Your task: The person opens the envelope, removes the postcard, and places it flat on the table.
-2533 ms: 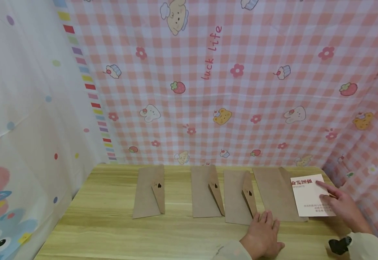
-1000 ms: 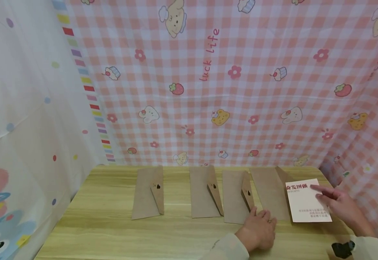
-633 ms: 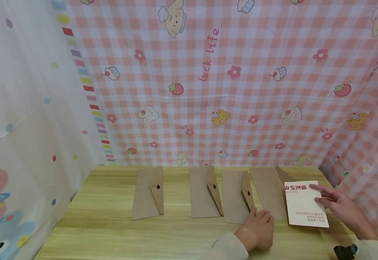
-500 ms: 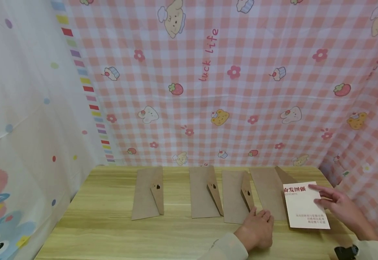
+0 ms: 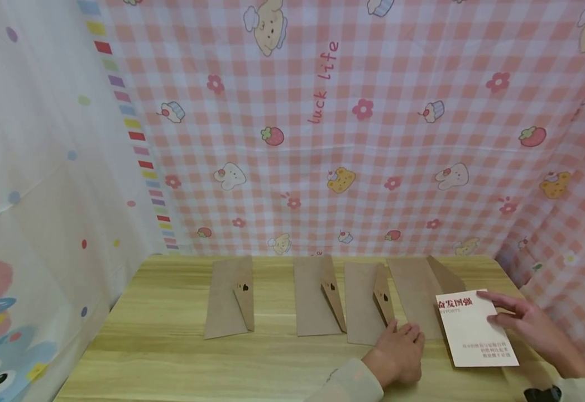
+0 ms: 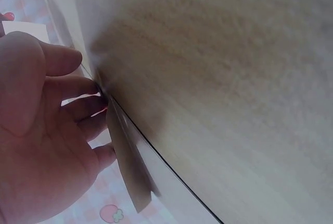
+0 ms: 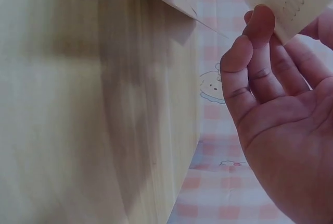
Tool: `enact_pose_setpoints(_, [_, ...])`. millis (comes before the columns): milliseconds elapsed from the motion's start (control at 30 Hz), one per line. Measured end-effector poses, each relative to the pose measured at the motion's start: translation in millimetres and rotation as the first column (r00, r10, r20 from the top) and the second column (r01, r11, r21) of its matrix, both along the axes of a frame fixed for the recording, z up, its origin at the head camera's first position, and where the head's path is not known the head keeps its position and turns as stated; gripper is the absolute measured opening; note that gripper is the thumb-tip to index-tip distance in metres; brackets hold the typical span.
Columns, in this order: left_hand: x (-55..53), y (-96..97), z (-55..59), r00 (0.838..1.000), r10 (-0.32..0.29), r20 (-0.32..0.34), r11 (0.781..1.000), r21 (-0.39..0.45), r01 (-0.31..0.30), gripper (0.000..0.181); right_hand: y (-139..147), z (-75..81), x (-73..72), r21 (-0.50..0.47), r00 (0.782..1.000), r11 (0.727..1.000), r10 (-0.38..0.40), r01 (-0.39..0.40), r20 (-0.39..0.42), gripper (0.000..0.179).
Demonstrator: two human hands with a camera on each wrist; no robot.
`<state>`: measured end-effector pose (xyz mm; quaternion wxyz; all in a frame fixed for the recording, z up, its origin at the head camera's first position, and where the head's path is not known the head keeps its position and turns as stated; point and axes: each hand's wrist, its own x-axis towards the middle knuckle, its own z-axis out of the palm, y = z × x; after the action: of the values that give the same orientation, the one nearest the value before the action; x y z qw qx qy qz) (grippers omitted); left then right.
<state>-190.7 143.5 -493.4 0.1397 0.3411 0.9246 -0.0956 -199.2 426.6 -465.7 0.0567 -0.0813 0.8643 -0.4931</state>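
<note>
My right hand (image 5: pixel 538 332) pinches a white card (image 5: pixel 478 335) with red printed characters by its right edge. The card is raised over the table's right side, overlapping the lower right of the rightmost brown envelope (image 5: pixel 413 293). In the right wrist view, the card's underside (image 7: pixel 299 0) shows looping pen marks, and fingers curl behind it. That envelope's flap (image 5: pixel 445 273) lies unfolded to the right. My left hand (image 5: pixel 398 354) rests with relaxed fingers at the near end of the third envelope (image 5: pixel 365 307); in the left wrist view its fingertips touch the tabletop by a paper edge.
Two more brown envelopes, one at far left (image 5: pixel 227 301) and one in the middle (image 5: pixel 312 301), lie on the wood-grain table (image 5: pixel 172 357). Their flaps, partly raised, bear a dark heart. A pink checked cloth (image 5: pixel 292 184) hangs behind, a white patterned one (image 5: pixel 46 167) at left.
The card has come off the rightmost envelope's right side and moved nearer, rising from the table with my right hand. My left hand shifted slightly left, then stayed still.
</note>
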Motion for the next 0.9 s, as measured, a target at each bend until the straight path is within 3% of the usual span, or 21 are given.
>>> enact_pose_setpoints(200, [-0.3, 0.0, -0.6, 1.000, -0.007, -0.010, 1.000, 0.009, 0.007, 0.061, -1, -7.5, 3.9, 0.078, 0.999, 0.996, -0.034, 0.034, -0.010, 0.044])
enact_pose_setpoints(467, [-0.1, -0.2, -2.5, 1.000, -0.011, -0.011, 1.000, 0.018, 0.011, 0.062, 0, -16.0, 8.0, 0.027, 0.998, 1.000, 0.007, -0.006, -0.062, 0.040])
enact_pose_setpoints(667, [0.7, 0.2, -1.6, 1.000, -0.012, -0.013, 1.000, 0.006, 0.012, 0.059, 2, -18.6, 10.9, -0.019, 1.000, 0.999, 0.027, -0.026, 0.004, 0.041])
enact_pose_setpoints(800, [0.9, 0.1, -2.2, 1.000, -0.017, -0.014, 1.000, 0.003, 0.017, 0.059, 7, -22.3, 10.6, -0.183, 0.982, 0.971, 0.171, -0.153, 0.086, 0.039])
enact_pose_setpoints(900, [1.5, -0.1, -2.8, 1.000, -0.019, -0.023, 1.000, -0.001, 0.019, 0.060, 11, -25.1, 8.9, -0.349, 0.934, 0.901, 0.326, -0.259, 0.150, 0.043])
